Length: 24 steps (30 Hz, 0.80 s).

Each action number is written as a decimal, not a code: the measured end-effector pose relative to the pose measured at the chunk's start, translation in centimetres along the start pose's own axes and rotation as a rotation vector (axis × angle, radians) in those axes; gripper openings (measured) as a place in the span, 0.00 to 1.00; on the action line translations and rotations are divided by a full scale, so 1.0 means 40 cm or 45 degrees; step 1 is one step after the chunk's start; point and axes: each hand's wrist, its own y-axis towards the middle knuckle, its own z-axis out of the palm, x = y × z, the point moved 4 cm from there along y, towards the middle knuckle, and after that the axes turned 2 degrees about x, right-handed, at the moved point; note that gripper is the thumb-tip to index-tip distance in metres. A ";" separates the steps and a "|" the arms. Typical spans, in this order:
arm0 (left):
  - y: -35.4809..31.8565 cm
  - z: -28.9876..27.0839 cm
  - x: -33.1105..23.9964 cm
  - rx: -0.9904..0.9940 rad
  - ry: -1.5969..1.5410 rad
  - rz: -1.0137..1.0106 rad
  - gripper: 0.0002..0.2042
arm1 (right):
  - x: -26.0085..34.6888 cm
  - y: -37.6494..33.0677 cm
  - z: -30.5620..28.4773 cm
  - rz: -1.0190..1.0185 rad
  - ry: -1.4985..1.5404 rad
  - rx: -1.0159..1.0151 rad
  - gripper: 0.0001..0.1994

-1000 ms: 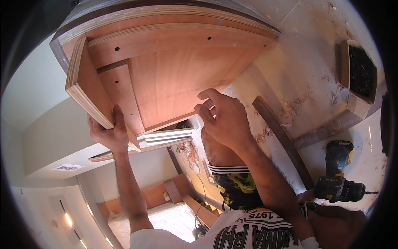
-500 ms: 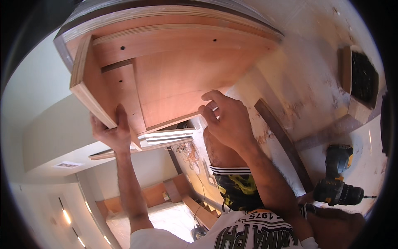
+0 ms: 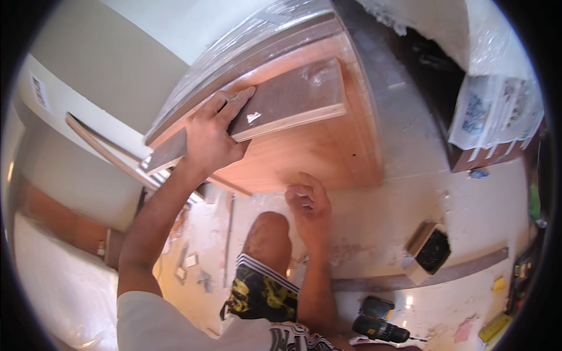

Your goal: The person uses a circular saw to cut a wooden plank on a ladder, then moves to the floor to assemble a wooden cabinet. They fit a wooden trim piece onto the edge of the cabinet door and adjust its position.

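Note:
A plywood board (image 3: 293, 96) with a dark brown face and pale layered edges stands out from a wooden cabinet (image 3: 328, 152) with orange-brown inner panels. My left hand (image 3: 213, 134) grips this board, fingers over its brown face and thumb at its lower edge. A small white torn patch marks the brown face beside my fingers. Lower down, my right hand (image 3: 310, 205) is held in front of the cabinet's inner panel, its fingers curled in. Whatever those fingers may hold is too small and blurred to make out.
On the dusty floor lie a cordless drill (image 3: 380, 322) with a bit, a long brown strip (image 3: 468, 266) and an open box (image 3: 417, 257) of small dark pieces. Plastic-wrapped furniture (image 3: 497, 111) stands at the right. Long boards (image 3: 111, 152) lean at the left.
My view has swung round, so the cabinet and the board's brown face now show from another side. My left hand stays on the board. The right hand remains near the cabinet with fingers curled.

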 end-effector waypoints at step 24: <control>-0.011 0.047 0.029 -0.212 -0.076 0.064 0.33 | 0.597 0.231 -0.069 -0.712 -1.023 0.358 0.37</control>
